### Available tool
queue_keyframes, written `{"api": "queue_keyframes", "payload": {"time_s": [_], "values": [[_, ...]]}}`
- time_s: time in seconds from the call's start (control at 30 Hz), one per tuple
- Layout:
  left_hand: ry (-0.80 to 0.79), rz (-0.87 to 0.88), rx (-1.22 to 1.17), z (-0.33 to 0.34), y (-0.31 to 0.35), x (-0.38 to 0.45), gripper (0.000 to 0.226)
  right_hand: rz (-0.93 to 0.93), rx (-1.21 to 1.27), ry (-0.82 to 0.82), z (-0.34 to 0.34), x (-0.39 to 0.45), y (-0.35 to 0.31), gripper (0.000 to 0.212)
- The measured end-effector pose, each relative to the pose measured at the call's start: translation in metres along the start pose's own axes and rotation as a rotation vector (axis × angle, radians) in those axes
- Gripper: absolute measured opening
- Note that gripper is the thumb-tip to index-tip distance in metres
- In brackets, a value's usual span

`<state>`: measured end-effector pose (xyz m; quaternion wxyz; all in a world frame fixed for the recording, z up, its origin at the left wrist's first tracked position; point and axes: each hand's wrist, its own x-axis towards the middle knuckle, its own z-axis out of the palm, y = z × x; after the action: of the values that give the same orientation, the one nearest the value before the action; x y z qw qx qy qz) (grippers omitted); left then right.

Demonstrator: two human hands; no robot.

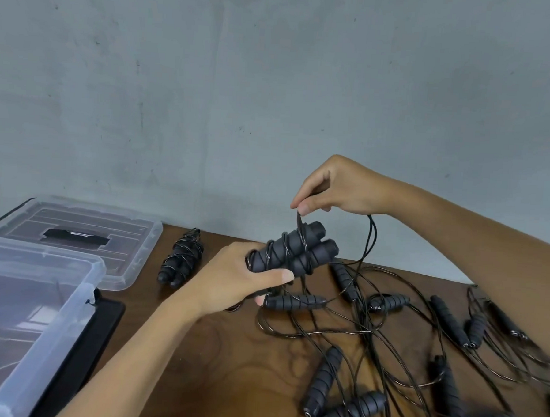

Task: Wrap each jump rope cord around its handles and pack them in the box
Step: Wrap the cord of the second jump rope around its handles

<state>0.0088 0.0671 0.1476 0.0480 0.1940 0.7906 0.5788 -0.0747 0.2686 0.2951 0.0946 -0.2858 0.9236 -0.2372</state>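
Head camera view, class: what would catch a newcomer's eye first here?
The two hands at centre: the left hand grips a pair of handles while the right hand pinches the cord above them. To the right sprawls a tangle of loose ropes on the wooden table; a clear plastic box sits at left.

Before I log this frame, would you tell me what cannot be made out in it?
- Clear box, head view: the left and bottom edges cut it off, and its cloudy wall blurs whatever is inside.
- Pair of handles: their near ends sit hidden in the left hand.
- Cord: its pinched stretch is covered by the right hand.
- Loose ropes: tangled, and partly covered by the right forearm, so no count.
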Motion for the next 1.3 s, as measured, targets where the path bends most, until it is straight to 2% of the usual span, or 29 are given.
{"api": "queue_keyframes", "payload": {"time_s": [0.2, 0.33, 0.53, 0.67, 0.77, 0.87, 1.0, 1.07, 1.17, 1.3], "values": [[0.086, 0.047, -0.298, 0.003, -0.003, -0.007, 0.025, 0.016, 0.144, 0.024, 0.026, -0.002, 0.013, 0.018], [0.14, -0.022, -0.517, 0.009, -0.011, -0.007, 0.053, 0.033, 0.193, -0.006, 0.038, -0.009, 0.011, 0.03], [0.218, -0.096, -0.884, 0.012, -0.013, -0.001, 0.052, 0.092, 0.145, 0.047, 0.039, -0.024, 0.003, 0.018], [0.251, -0.151, -0.905, 0.01, -0.019, 0.002, 0.052, 0.16, 0.079, 0.116, 0.033, -0.031, -0.001, 0.029], [0.25, -0.197, -0.945, 0.014, -0.018, 0.004, 0.056, 0.214, 0.075, 0.134, 0.035, -0.037, -0.007, 0.015], [0.256, -0.257, -1.032, 0.019, -0.015, 0.008, 0.061, 0.245, 0.033, 0.197, 0.035, -0.043, -0.014, 0.013], [0.343, -0.301, -0.989, 0.018, -0.01, 0.013, 0.065, 0.301, 0.084, 0.254, 0.029, -0.049, -0.023, 0.012], [0.377, -0.316, -0.98, 0.013, -0.008, 0.014, 0.059, 0.281, -0.007, 0.29, 0.024, -0.054, -0.026, 0.009], [0.424, -0.338, -0.873, 0.007, -0.002, 0.014, 0.049, 0.158, -0.262, 0.372, 0.012, -0.063, -0.034, 0.012], [0.452, -0.333, -0.69, 0.005, 0.007, 0.016, 0.044, 0.026, -0.626, 0.27, 0.007, -0.068, -0.05, 0.016]]}}
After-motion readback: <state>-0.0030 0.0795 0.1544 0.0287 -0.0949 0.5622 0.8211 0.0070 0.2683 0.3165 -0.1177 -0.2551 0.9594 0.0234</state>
